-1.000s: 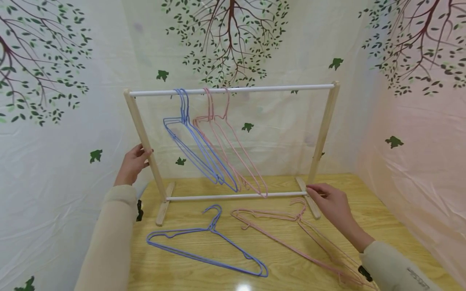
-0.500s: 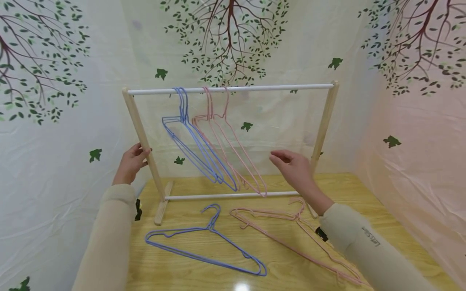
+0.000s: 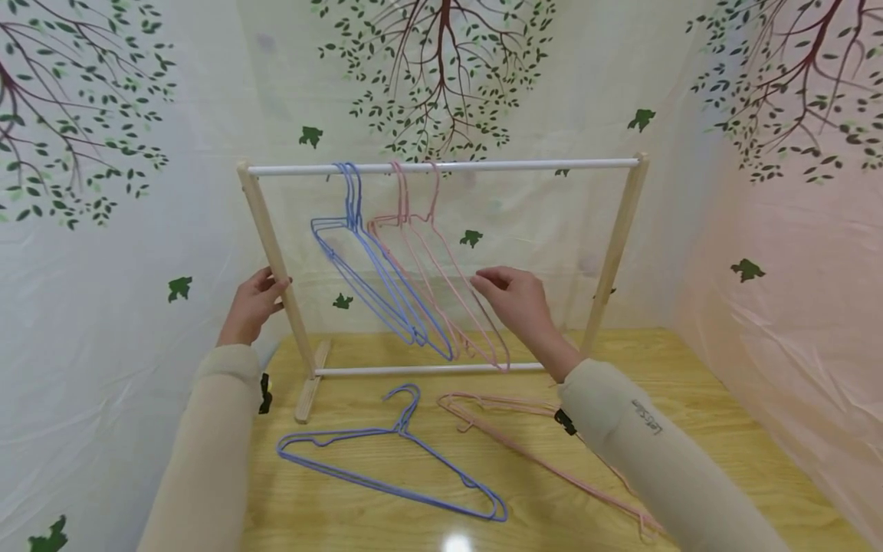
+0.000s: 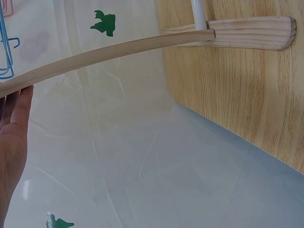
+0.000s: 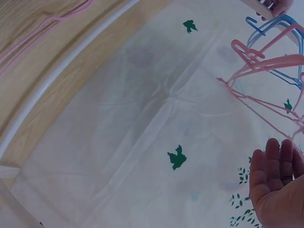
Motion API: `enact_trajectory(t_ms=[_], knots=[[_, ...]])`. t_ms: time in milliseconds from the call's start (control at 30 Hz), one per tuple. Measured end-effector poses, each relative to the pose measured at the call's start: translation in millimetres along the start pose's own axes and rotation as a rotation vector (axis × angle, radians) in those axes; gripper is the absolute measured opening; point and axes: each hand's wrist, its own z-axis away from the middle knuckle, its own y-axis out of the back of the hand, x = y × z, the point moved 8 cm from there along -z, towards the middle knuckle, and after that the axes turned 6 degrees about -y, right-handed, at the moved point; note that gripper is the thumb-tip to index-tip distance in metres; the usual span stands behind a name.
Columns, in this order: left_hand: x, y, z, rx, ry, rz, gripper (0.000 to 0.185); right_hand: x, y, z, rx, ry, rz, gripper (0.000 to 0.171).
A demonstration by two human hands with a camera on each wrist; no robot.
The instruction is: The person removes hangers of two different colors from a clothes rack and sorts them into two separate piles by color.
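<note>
Risen from the rack's foot, the right hand (image 3: 519, 300) now hovers open-fingered beside the hanging pink hangers (image 3: 441, 268), open rail to its right. Left hand (image 3: 251, 307) grips the rack's left post (image 3: 276, 257). Only the wrist view shows the right palm (image 5: 275, 187) empty.

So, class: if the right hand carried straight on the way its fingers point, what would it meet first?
Most likely the pink hangers on the rail: the right hand points left at them, fingers straight. Depth is unclear, so it may pass just in front.
</note>
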Motion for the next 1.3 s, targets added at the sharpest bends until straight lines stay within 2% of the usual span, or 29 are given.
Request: enact_trajectory(t_ms=[300, 433, 767, 1300], knots=[[0.2, -1.8, 2.0, -0.003, 0.005, 0.000, 0.058, 0, -13, -2, -0.018, -0.013, 0.022, 0.029], [1.8, -1.9, 2.1, -0.005, 0.001, -0.005, 0.057, 2, -12, -3, 0.004, -0.009, 0.032, 0.025], [-7.1, 0.2, -5.8, -0.002, 0.013, 0.007, 0.057, 6, -3, -5, 0.108, -0.019, 0.039, 0.025], [-3.0, -0.6, -1.3, 0.005, -0.004, -0.011, 0.057, 11, 20, 1, 0.128, -0.014, 0.076, 0.025]])
